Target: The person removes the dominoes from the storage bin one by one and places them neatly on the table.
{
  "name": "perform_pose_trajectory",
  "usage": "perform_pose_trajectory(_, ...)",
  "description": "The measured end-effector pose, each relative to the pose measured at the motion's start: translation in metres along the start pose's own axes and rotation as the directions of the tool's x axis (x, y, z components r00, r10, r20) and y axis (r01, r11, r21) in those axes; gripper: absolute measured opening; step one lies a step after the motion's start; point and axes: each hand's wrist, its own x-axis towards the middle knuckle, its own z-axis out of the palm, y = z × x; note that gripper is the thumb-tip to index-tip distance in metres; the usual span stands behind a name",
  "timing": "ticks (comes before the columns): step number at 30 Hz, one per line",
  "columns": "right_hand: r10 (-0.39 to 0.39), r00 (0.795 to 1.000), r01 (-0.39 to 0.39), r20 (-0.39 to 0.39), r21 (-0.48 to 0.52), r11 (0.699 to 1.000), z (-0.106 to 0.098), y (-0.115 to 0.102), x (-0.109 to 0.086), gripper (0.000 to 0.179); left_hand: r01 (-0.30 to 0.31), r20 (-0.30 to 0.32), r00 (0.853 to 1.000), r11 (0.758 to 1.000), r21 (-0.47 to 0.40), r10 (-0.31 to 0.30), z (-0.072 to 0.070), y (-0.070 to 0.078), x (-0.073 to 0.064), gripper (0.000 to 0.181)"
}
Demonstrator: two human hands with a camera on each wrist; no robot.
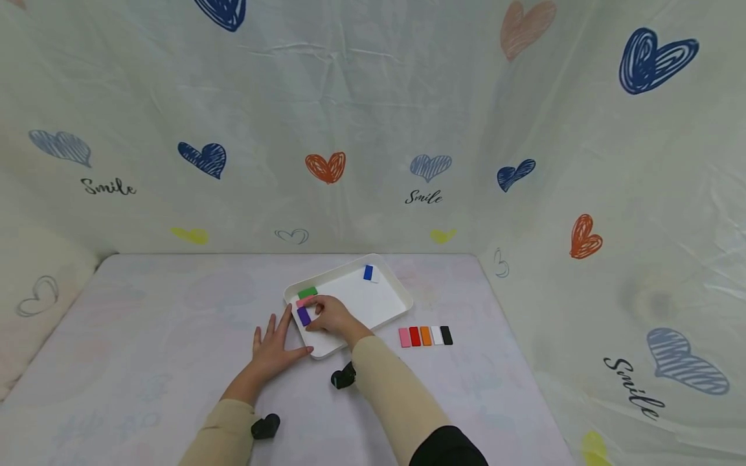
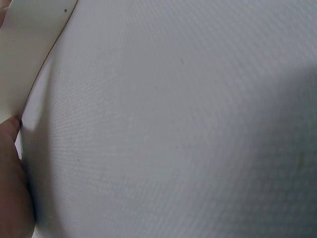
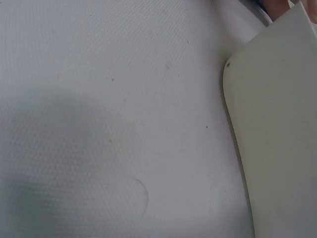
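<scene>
A shallow white tray (image 1: 355, 262) lies at a slant near the table's far edge. My right hand (image 1: 333, 317) reaches over its left end, with finger and thumb pinching a small purple block (image 1: 304, 316) at its two ends. A pink block (image 1: 302, 301), partly hidden by the fingers, and a green block (image 1: 307, 292) lie just beyond along the tray's left side. My left hand (image 1: 272, 349) is spread, its index finger and thumb touching the tray's left rim. In the left wrist view, a thumb (image 2: 10, 131) meets the tray wall (image 2: 34, 34).
In the tray's far right corner lie a blue block (image 1: 368, 272) and a white block (image 1: 375, 277). To the right of the tray stands a row of several blocks, pink, red (image 1: 415, 336), orange, white and black. A heart-printed cloth (image 1: 373, 129) hangs behind the table.
</scene>
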Motion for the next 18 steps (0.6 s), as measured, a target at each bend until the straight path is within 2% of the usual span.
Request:
perform_pose_trajectory(9, -0.013, 1.000, 0.014, 0.013, -0.043, 0.999, -0.0018, 0.0001, 0.0003, 0.041, 0.003, 0.001, 1.000, 1.000, 0.000, -0.003, -0.0009, 0.0023, -0.0004, 0.111)
perform_pose_trajectory(14, -0.026, 0.999, 0.028, 0.023, -0.099, 0.995, -0.0008, 0.0012, 0.0018, 0.038, 0.006, 0.002, 1.000, 1.000, 0.004, -0.006, -0.0011, 0.0020, -0.0007, 0.110)
perform_pose_trajectory(18, -0.043, 0.998, 0.047, 0.038, -0.117, 0.992, -0.0020, 0.0012, 0.0008, 0.042, 0.005, 0.001, 1.000, 1.000, 0.009, -0.005, -0.0005, 0.0006, -0.0004, 0.110)
